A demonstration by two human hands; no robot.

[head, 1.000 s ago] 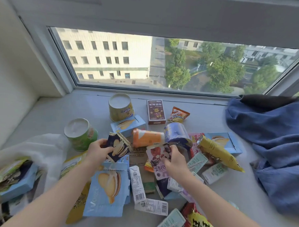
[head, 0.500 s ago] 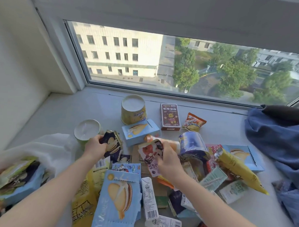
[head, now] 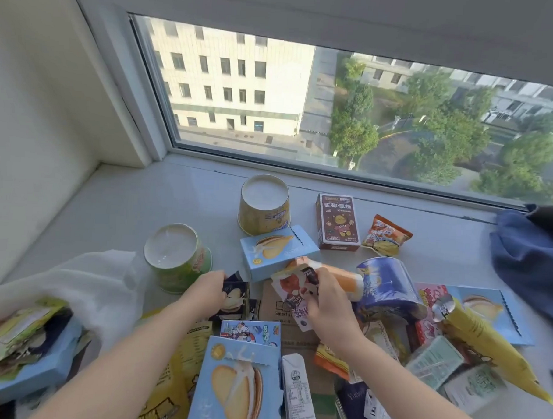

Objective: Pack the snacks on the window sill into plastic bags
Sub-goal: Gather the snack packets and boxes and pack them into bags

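Observation:
Snacks lie spread over the white window sill (head: 116,208). My left hand (head: 206,290) grips a small dark blue snack packet (head: 235,297) with a pale biscuit picture. My right hand (head: 326,301) pinches a white and red snack pouch (head: 292,287) lifted above a brown cardboard box (head: 275,304). A white plastic bag (head: 97,284) lies open at the left, and packed snacks (head: 19,343) show at its near end. Pale blue biscuit boxes (head: 275,252) sit just beyond my hands.
Two upturned cups, one yellow (head: 264,210) and one green (head: 176,260), stand at the back. A brown carton (head: 338,223), an orange packet (head: 386,234), a blue roll (head: 389,288) and a yellow cone pack (head: 491,348) lie right. Blue cloth (head: 532,261) fills the right edge.
The view has swung left and closer. My right hand has lifted the white and red pouch up from the pile. My left hand keeps hold of the dark blue packet.

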